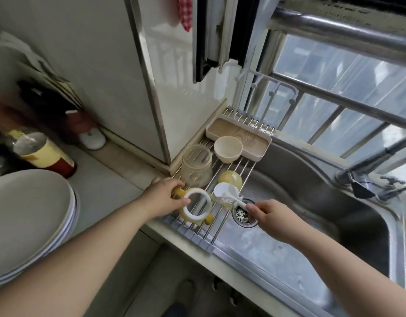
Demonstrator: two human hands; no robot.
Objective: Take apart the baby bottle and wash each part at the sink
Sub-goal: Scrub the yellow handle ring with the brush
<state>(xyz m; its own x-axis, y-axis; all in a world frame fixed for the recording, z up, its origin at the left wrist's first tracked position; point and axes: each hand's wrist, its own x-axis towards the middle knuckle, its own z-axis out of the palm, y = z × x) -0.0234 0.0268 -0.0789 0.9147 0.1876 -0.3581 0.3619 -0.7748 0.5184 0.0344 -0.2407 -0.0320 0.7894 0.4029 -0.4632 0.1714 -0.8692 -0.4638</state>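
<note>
Two hands at work, left to right. Left hand (pixel 165 197): fingers pinched on the handled collar ring (pixel 196 207), held flat over the near rack (pixel 231 220), opening upward. Bottle body (pixel 196 165) is stood upright on the rack, beyond. Right hand (pixel 269 216): fingers closed round the brush (pixel 227 193), its long axis running left-far over the sink (pixel 312 179). Scrubbing the ring is judged next; bristles must be brought inside.

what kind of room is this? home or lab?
Most likely a home kitchen: a stainless sink with a faucet under a window, a roll-up drying rack holding baby bottle parts, and stacked plates on the counter.
</note>
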